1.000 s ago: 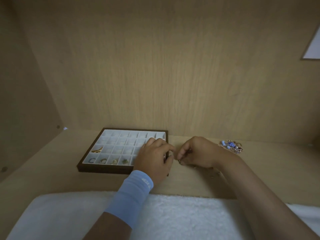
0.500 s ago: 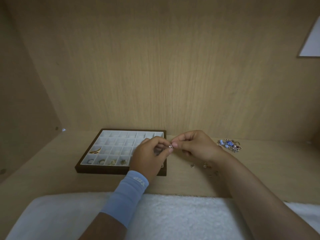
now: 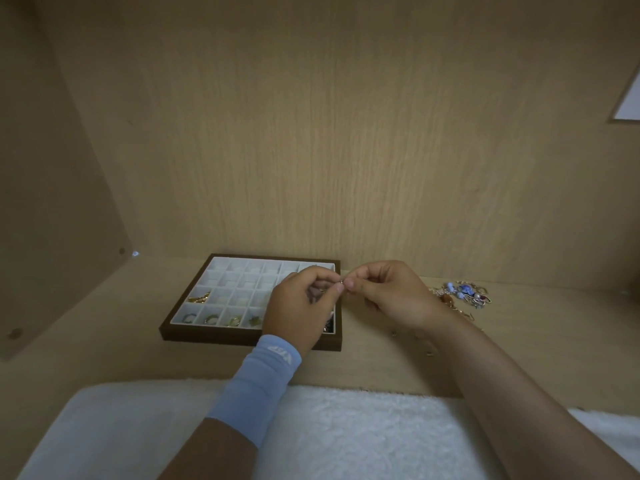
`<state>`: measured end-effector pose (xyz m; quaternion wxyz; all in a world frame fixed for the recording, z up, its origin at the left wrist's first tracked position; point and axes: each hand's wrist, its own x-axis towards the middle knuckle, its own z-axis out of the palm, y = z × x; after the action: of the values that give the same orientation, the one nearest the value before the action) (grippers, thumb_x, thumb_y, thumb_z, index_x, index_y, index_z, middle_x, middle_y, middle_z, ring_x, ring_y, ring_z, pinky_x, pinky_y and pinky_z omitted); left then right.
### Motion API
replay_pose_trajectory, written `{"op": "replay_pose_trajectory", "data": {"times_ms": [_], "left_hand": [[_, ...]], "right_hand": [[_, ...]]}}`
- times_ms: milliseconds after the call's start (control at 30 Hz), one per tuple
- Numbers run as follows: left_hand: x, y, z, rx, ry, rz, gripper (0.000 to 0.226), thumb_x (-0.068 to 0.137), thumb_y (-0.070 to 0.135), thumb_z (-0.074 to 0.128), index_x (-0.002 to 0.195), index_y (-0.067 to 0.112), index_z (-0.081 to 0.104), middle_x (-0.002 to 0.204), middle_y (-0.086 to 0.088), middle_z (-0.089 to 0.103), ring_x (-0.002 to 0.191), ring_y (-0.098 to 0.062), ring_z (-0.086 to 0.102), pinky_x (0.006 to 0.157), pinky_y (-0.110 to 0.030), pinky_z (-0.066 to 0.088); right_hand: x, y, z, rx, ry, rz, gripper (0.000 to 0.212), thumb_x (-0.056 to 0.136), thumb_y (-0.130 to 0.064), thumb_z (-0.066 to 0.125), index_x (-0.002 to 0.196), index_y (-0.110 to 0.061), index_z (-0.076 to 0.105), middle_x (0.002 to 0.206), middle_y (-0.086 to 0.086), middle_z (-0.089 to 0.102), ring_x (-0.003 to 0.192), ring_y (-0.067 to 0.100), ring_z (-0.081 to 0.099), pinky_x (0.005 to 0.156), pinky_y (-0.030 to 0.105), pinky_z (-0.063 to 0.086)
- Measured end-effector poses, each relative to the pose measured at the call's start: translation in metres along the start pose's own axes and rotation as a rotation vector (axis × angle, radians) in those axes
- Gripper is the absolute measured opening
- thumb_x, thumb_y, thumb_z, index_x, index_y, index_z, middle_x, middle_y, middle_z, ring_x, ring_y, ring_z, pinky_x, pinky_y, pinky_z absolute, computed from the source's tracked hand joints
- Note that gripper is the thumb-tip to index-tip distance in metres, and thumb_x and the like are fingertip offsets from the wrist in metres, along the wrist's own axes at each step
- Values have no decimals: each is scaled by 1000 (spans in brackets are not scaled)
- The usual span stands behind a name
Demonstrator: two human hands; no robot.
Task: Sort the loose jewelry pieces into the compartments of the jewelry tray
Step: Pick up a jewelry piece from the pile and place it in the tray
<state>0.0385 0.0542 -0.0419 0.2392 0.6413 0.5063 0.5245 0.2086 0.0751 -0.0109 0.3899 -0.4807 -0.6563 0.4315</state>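
A brown jewelry tray (image 3: 221, 336) with white square compartments lies on the wooden shelf. Its front row holds three rings (image 3: 212, 319) and a small dark piece; a gold piece (image 3: 199, 298) lies one row back. My left hand (image 3: 299, 308) hovers over the tray's right side and my right hand (image 3: 393, 294) is just right of it. Their fingertips meet, and both pinch a tiny metal piece (image 3: 341, 282) above the tray's right edge. A pile of loose jewelry (image 3: 465, 293) with blue beads lies to the right, partly behind my right wrist.
Several tiny pieces (image 3: 429, 353) are scattered on the shelf below my right forearm. A white fluffy cloth (image 3: 346, 434) covers the near edge. Wooden walls close in at the back and left. A blue wristband (image 3: 258, 386) is on my left forearm.
Both hands rose from the shelf beside the tray's front right corner, and their fingertips now hold the tiny piece higher, over the tray's right edge. The loose pile is more uncovered.
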Motion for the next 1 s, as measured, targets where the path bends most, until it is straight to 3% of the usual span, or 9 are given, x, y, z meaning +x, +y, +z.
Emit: {"op": "replay_pose_trajectory", "data": {"times_ms": [100, 233, 367, 433, 533, 733, 1000], "left_hand": [[5, -1, -12, 150, -2, 53, 9, 89, 28, 64, 92, 35, 68, 89, 17, 64, 88, -2, 59, 80, -24, 50], [14, -15, -40, 470, -11, 64, 19, 95, 28, 53, 107, 30, 67, 107, 13, 64, 107, -11, 51, 93, -30, 43], [16, -26, -50, 686, -153, -44, 32, 93, 35, 52, 123, 34, 60, 133, 9, 54, 126, -17, 39, 107, -34, 31], [15, -27, -47, 687, -194, -62, 37, 93, 37, 51, 129, 34, 56, 138, 10, 50, 130, -17, 37, 110, -35, 28], [15, -28, -48, 663, -174, -85, 41, 93, 36, 50, 134, 32, 51, 141, 9, 48, 132, -16, 36, 113, -34, 27], [15, -30, -50, 621, -154, -100, 42, 93, 34, 50, 135, 32, 49, 139, 8, 49, 132, -17, 36, 113, -34, 26], [17, -31, -48, 653, -155, -101, 43, 93, 35, 49, 136, 31, 48, 139, 7, 48, 132, -18, 36, 113, -35, 26]], "right_hand": [[3, 3, 4, -98, 75, -20, 14, 92, -21, 69, 82, -16, 77, 75, -2, 70, 52, 0, 47, 56, 21, 40], [7, 1, 9, -417, 116, -99, 12, 91, -27, 68, 80, -25, 75, 81, -11, 72, 56, -6, 53, 62, 20, 42], [21, -14, 24, -608, 103, -185, 11, 91, -30, 67, 82, -28, 72, 85, -14, 70, 67, -7, 58, 66, 25, 46], [32, -22, 35, -729, 57, -214, 10, 92, -31, 66, 84, -28, 71, 87, -13, 68, 77, 3, 60, 70, 29, 49], [53, -30, 51, -975, -29, -246, 9, 92, -28, 64, 91, -25, 72, 92, -10, 63, 88, 14, 61, 67, 27, 41], [79, -37, 66, -1274, -148, -187, 15, 90, -27, 64, 101, -28, 73, 109, -3, 67, 101, 19, 62, 69, 27, 36], [84, -39, 69, -1473, -227, -220, 18, 92, -29, 60, 100, -23, 75, 99, -1, 70, 91, 20, 65, 66, 29, 43]]}}
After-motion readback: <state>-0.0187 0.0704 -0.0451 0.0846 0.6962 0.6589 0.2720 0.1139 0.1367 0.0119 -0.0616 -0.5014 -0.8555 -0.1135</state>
